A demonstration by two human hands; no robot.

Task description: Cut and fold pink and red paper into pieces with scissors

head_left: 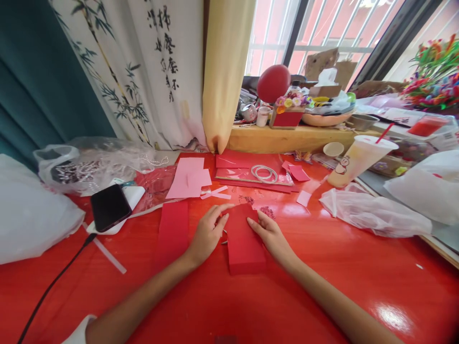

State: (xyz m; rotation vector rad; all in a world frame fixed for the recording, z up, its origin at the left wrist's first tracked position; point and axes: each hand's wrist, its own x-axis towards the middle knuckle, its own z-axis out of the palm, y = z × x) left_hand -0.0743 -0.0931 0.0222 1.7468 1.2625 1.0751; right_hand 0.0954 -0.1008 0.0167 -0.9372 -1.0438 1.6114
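Note:
A folded piece of red paper [246, 241], long and narrow with a bent lower edge, is between my two hands over the table. My right hand [268, 231] grips its upper right edge, thumb on the front face and fingers behind. At the upper left corner, my left hand [210, 229] has its thumb and curved index finger against the paper. Part of a metal tool [224, 242], perhaps scissors, peeks out from under the left edge. Left of my left hand lies a flat red paper strip [172, 234].
Pink paper sheets [190, 179] and a clear-wrapped red pack [251, 174] with a white cord coil [264, 174] lie farther back. A phone [110, 208] with a cable is at left. A drink cup [362, 160] and a plastic bag [373, 212] stand at right.

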